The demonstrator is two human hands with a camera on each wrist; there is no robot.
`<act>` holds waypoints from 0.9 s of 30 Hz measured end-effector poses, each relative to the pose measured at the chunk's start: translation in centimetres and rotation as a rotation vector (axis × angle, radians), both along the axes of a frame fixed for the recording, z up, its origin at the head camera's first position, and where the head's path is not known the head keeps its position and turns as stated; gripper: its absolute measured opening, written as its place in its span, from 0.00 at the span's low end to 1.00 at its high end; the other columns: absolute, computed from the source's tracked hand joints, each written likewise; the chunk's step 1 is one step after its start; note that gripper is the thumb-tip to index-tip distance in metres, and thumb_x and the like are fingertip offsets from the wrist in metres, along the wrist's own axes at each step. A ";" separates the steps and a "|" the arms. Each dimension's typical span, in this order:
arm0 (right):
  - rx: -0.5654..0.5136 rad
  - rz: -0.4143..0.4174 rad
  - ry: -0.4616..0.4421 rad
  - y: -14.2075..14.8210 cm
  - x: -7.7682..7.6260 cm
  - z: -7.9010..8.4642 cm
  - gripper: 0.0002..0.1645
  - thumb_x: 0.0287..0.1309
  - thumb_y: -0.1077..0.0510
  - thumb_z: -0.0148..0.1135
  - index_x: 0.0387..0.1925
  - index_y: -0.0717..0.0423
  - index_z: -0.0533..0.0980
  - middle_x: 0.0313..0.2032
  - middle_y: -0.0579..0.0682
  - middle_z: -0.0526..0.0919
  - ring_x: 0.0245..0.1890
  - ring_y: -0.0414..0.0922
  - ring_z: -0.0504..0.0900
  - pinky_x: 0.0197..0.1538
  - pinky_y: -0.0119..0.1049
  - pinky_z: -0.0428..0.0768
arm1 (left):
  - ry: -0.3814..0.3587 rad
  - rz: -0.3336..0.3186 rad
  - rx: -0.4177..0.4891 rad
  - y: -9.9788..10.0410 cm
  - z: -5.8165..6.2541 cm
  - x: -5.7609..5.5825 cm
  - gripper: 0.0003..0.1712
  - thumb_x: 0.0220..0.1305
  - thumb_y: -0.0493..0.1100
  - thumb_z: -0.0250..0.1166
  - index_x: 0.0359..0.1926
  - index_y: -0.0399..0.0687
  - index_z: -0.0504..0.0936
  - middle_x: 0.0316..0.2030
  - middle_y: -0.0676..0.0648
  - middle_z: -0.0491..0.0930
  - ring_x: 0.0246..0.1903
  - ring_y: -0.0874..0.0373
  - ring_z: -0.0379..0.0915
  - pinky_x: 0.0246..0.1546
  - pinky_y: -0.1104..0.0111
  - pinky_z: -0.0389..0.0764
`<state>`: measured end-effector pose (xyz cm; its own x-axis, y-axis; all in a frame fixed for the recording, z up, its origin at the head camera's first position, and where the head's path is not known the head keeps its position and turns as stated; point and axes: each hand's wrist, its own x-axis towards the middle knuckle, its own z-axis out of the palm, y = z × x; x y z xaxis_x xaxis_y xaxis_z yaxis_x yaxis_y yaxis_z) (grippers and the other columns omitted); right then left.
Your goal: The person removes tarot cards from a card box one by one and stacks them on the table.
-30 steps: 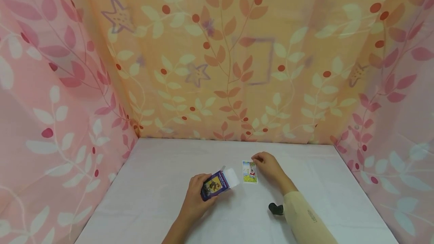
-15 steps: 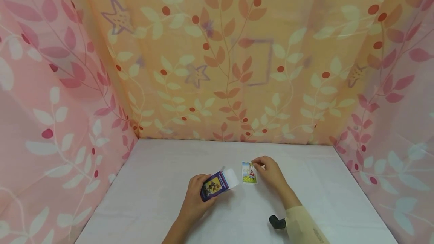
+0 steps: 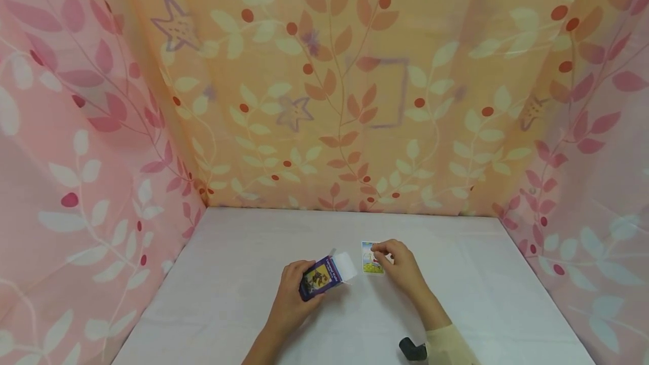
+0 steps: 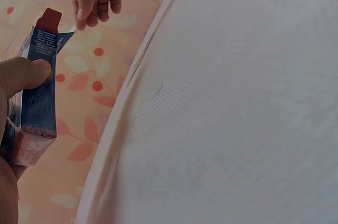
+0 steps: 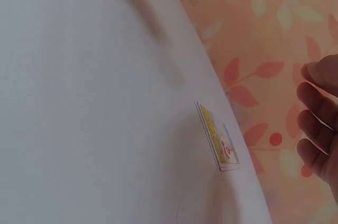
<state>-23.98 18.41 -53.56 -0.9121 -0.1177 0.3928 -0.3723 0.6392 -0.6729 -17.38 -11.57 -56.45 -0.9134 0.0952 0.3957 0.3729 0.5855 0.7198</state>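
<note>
My left hand [image 3: 296, 297] grips a dark blue card box [image 3: 320, 279] with a yellow picture on its front, tilted above the table. Its white end flap [image 3: 347, 267] stands open toward the right. In the left wrist view the thumb lies along the box's narrow side [image 4: 39, 97]. Just right of the box lies a small stack of picture cards [image 3: 372, 268], face up. Over the stack's right part, my right hand [image 3: 403, 266] hovers with loosely bent fingers. The right wrist view shows nothing between those fingers, and the cards [image 5: 217, 138] lie apart from them.
A white cloth covers the table [image 3: 233, 258]. An orange patterned curtain [image 3: 329, 156] hangs along the back edge, with pink ones on both sides. A small black device [image 3: 413, 349] sits at the right wrist by a beige sleeve [image 3: 448, 342].
My right hand has moved a little toward me and left, from the stack's upper right corner to over its right part. The left hand and box have stayed in place.
</note>
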 end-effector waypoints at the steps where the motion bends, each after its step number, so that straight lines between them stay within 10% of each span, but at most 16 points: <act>1: -0.003 0.004 0.002 -0.1 0.3 0.1 0.07 0.62 0.61 0.70 0.41 0.46 0.85 0.40 0.38 0.85 0.41 0.39 0.77 0.44 0.40 0.77 | 0.001 0.001 0.000 0.0 0.0 0.0 0.47 0.45 0.43 0.85 0.66 0.62 0.73 0.61 0.60 0.70 0.61 0.64 0.63 0.62 0.53 0.77; 27: -0.025 0.100 0.117 -2.6 4.0 1.8 0.08 0.63 0.58 0.70 0.42 0.42 0.85 0.41 0.32 0.84 0.45 0.36 0.78 0.49 0.39 0.81 | 0.034 -0.004 -0.015 0.0 0.1 0.1 0.47 0.45 0.43 0.85 0.67 0.60 0.73 0.62 0.58 0.70 0.61 0.61 0.65 0.61 0.52 0.78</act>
